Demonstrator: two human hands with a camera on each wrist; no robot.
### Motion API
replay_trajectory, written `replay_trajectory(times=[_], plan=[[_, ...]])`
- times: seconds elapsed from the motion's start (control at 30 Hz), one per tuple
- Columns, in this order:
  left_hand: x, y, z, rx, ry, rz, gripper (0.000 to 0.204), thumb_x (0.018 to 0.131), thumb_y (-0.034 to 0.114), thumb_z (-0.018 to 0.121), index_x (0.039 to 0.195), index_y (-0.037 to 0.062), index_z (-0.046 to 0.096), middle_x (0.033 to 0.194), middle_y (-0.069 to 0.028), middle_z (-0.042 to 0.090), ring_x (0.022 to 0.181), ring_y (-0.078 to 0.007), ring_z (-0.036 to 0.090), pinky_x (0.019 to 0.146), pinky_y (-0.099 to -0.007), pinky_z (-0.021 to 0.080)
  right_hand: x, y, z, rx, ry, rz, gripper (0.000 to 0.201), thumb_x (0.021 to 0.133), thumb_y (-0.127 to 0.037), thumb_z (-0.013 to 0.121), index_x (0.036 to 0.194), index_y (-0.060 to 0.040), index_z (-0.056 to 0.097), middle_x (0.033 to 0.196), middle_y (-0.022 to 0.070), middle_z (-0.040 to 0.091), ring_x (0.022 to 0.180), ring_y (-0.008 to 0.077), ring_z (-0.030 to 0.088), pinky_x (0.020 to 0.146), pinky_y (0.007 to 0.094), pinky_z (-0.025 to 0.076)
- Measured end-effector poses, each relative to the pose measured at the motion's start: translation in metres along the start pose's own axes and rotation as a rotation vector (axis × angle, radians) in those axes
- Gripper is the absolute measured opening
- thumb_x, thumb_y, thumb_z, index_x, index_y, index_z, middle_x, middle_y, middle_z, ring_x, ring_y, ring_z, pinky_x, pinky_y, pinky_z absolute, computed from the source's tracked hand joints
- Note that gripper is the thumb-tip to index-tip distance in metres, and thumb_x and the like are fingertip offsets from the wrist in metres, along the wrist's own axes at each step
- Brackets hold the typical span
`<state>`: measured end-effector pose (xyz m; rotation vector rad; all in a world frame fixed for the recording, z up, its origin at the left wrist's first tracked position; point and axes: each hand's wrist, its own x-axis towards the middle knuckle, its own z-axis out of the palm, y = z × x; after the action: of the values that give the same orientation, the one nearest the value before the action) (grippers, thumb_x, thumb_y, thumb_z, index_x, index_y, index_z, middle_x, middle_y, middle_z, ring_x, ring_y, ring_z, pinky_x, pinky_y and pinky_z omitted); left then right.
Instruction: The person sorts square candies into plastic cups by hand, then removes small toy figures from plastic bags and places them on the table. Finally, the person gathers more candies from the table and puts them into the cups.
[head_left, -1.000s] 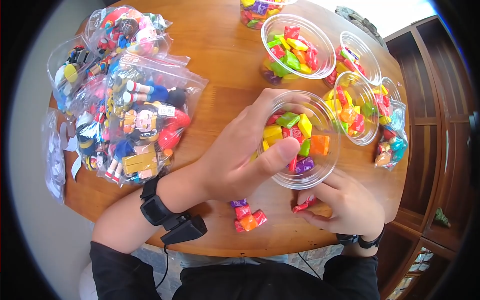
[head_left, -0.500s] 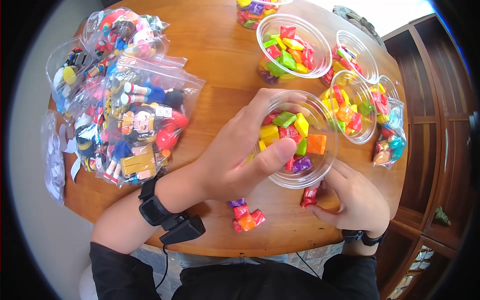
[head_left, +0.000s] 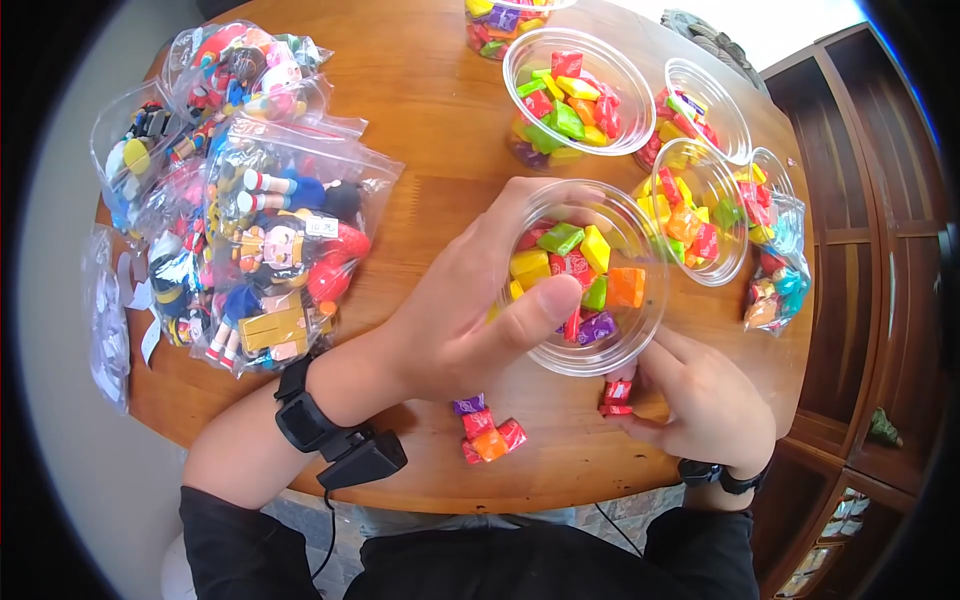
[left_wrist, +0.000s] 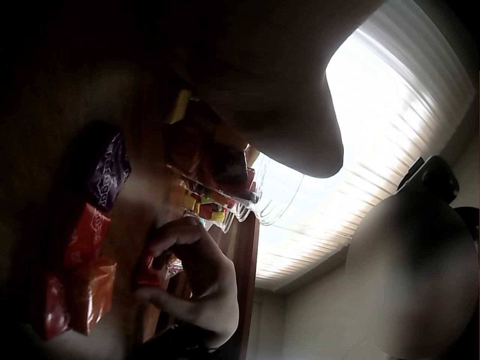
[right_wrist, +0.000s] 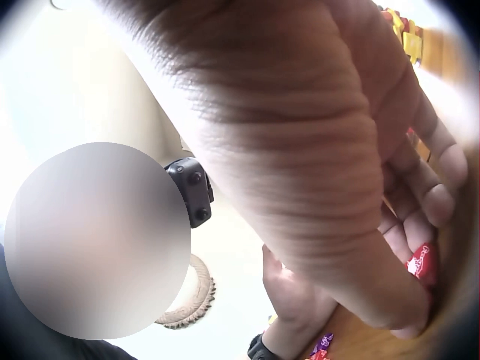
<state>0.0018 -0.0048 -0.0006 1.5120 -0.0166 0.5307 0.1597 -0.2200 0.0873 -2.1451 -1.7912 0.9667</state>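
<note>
My left hand (head_left: 480,290) grips a clear plastic cup (head_left: 640,335), thumb lying over its rim. Inside are wrapped candies in green, yellow, red, orange and purple, such as an orange candy (head_left: 626,287). Just below the cup, my right hand (head_left: 705,405) pinches red wrapped candy (head_left: 618,392) between thumb and fingers, low over the table. The right wrist view also shows this red candy (right_wrist: 422,262) at the fingertips, partly hidden by the thumb. Left of that hand lies a small group of candies: purple (head_left: 468,404), red (head_left: 477,423) and orange (head_left: 490,445).
Several more candy-filled cups stand toward the back and right, including a large cup (head_left: 578,92) and a tilted-looking one (head_left: 692,212). Zip bags of toy figures (head_left: 290,240) cover the left side of the wooden table (head_left: 430,130). A small bag (head_left: 775,295) lies at the right edge.
My right hand has turned the red candy from lying sideways to more upright and drawn its fingers closer beneath the cup. The left hand keeps its hold on the cup; the view has drifted slightly.
</note>
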Motion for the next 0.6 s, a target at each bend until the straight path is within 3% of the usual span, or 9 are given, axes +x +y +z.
replay_trajectory(times=[0.3,0.6], plan=[[-0.0009,-0.0013,0.0007,-0.007,0.001,0.003,0.068,0.111,0.041,0.062,0.155,-0.0081,0.044,0.15,-0.022,0.056,0.14,-0.0313,0.058,0.12,-0.0415,0.045,0.0001,-0.0007,0.0031,0.137,-0.059,0.031,0.036,0.083,-0.003,0.083,0.112,-0.0066,0.061,0.106,0.0149,0.062,0.091,0.0407,0.07,0.077,0.0488,0.058],[-0.0004,0.0,0.0,-0.003,-0.002,0.002,0.07,0.112,0.045,0.06,0.155,-0.008,0.044,0.15,-0.0224,0.056,0.14,-0.0312,0.058,0.119,-0.0416,0.045,0.0053,0.0019,0.0052,0.256,-0.007,-0.143,0.027,0.088,-0.004,0.084,0.109,-0.0054,0.066,0.111,0.0114,0.069,0.091,0.0341,0.075,0.077,0.0433,0.061]])
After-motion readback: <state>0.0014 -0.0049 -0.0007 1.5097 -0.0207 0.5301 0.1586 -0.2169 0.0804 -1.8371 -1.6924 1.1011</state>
